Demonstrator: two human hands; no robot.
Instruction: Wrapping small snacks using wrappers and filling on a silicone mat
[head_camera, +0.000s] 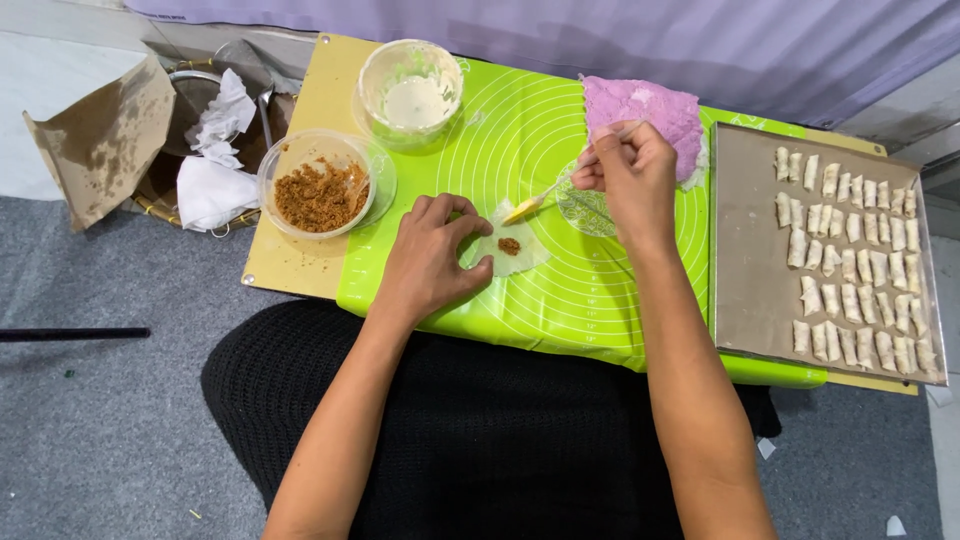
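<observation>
My left hand (432, 255) rests on the green silicone mat (590, 290), its fingertips pressing the edge of a thin translucent wrapper (520, 255). A small dab of brown filling (509, 245) lies in the wrapper's middle. Higher and to the right, my right hand (628, 165) pinches a thin brush (535, 203) whose yellowish tip touches the wrapper's upper edge.
A clear bowl of brown crumbly filling (318, 190) and a clear bowl of whitish paste (412, 95) stand at the left. A pink cloth (645, 108) lies behind my right hand. A metal tray (750, 270) at the right holds several small rolled pieces. A lined basket (200, 150) stands on the floor.
</observation>
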